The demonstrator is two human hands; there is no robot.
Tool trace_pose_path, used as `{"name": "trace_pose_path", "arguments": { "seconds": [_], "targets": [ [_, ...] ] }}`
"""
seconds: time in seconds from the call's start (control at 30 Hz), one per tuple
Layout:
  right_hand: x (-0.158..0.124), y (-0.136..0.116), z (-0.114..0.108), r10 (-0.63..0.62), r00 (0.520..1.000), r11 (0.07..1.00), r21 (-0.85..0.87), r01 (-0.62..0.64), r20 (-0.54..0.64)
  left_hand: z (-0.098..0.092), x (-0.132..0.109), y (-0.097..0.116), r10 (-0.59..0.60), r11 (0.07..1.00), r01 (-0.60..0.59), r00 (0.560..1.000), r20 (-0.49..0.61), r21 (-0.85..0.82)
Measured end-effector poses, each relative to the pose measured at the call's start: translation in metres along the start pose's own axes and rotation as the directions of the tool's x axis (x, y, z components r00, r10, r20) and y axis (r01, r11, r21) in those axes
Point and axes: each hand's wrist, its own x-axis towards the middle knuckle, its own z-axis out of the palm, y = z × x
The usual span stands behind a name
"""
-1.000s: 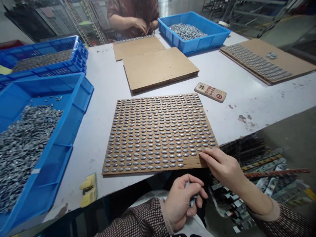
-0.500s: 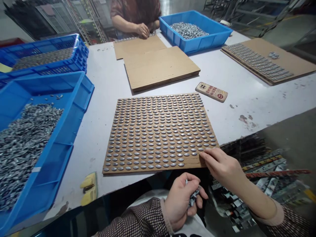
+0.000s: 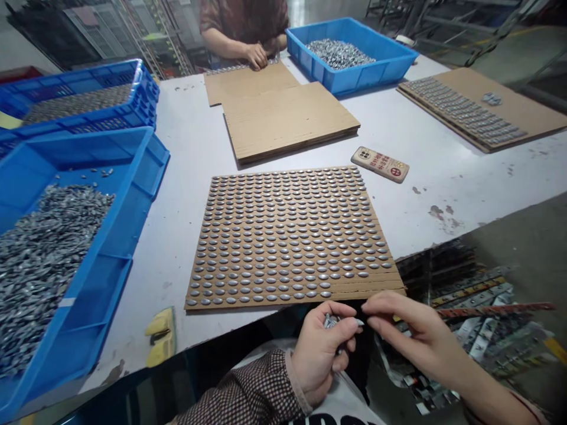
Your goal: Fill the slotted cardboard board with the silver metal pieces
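Note:
My left hand [image 3: 319, 354] is closed around several small silver pointed-oval metal pieces [image 3: 330, 320], below the front edge of a cardboard sheet [image 3: 367, 288]. One piece sticks out tip first between its thumb and index finger. My right hand [image 3: 411, 333] is just to the right of that tip, with thumb and index finger slightly apart and nothing visible between them. Rows of similar metal ovals [image 3: 283, 241] cover most of the sheet. The two front rows end short of its right side, where bare cardboard shows.
A blue bin [image 3: 133, 195] of loose pieces stands at left, with a blue crate [image 3: 148, 97] behind. Past the sheet are stacked cardboard [image 3: 292, 121], a phone-shaped object [image 3: 380, 164] and another blue bin [image 3: 354, 82]. Across the table, a person's hand [image 3: 257, 56] works over cardboard.
My right hand has left the sheet's right edge and come down beside my left hand. A metal oval shows where its fingertips were. My left hand has turned slightly, one piece now protruding.

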Motion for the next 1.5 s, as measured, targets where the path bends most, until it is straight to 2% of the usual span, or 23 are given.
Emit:
{"name": "trace_pose_path", "arguments": {
  "seconds": [0.1, 0.2, 0.3, 0.43, 0.6, 0.67, 0.77, 0.83, 0.9, 1.0, 1.13, 1.37, 1.5],
  "targets": [
    [-0.007, -0.007, 0.003, 0.035, 0.993, 0.977, 0.207, -0.057, 0.112, 0.001, 0.001, -0.001, 0.008, 1.000, -0.008, 1.000, 0.024, -0.002],
    [-0.008, -0.006, 0.003, 0.010, 0.993, 0.966, 0.255, -0.039, 0.115, 0.003, 0.001, -0.001, -0.015, 1.000, 0.014, 0.999, 0.044, 0.014],
    [-0.008, -0.003, 0.002, -0.009, 0.996, 0.984, 0.181, -0.007, 0.086, 0.006, 0.003, -0.001, -0.022, 0.999, 0.021, 0.999, 0.039, 0.035],
    [-0.009, -0.005, 0.003, 0.007, 1.000, 0.997, 0.078, -0.008, 0.021, 0.008, 0.007, -0.004, 0.035, 0.995, -0.034, 0.999, -0.006, 0.097],
    [-0.012, -0.009, 0.004, -0.011, 1.000, 0.996, 0.086, 0.008, 0.028, 0.012, 0.010, -0.007, 0.074, 0.979, -0.069, 0.997, -0.019, 0.191],
    [-0.013, -0.005, 0.000, -0.027, 1.000, 0.997, 0.069, 0.025, 0.016, 0.014, 0.010, -0.005, 0.072, 0.981, -0.067, 0.997, -0.017, 0.179],
    [-0.009, 0.011, -0.008, -0.029, 0.995, 0.999, -0.028, 0.026, -0.093, 0.017, 0.009, -0.002, 0.040, 0.995, -0.038, 0.999, -0.018, 0.093],
    [-0.003, 0.025, -0.014, -0.037, 0.980, 0.992, -0.128, 0.012, -0.195, 0.017, 0.008, -0.002, -0.022, 1.000, 0.023, 1.000, -0.007, 0.022],
    [0.004, 0.036, -0.018, -0.070, 0.971, 0.973, -0.231, 0.016, -0.229, 0.015, 0.007, -0.004, -0.106, 0.994, 0.107, 0.994, 0.017, -0.027],
    [0.014, 0.046, -0.021, -0.142, 0.974, 0.933, -0.352, 0.072, -0.177, 0.012, 0.007, -0.008, -0.184, 0.983, 0.184, 0.982, 0.039, -0.020],
    [0.021, 0.048, -0.022, -0.200, 0.975, 0.890, -0.434, 0.138, -0.101, 0.010, 0.007, -0.010, -0.181, 0.983, 0.180, 0.982, 0.046, 0.026],
    [0.025, 0.048, -0.025, -0.185, 0.981, 0.866, -0.483, 0.132, -0.064, 0.011, 0.007, -0.002, -0.174, 0.985, 0.173, 0.981, 0.085, 0.012],
    [0.020, 0.036, -0.023, -0.146, 0.984, 0.882, -0.464, 0.083, -0.102, 0.012, 0.006, 0.004, -0.140, 0.990, 0.138, 0.984, 0.107, 0.024]
  ]
}}
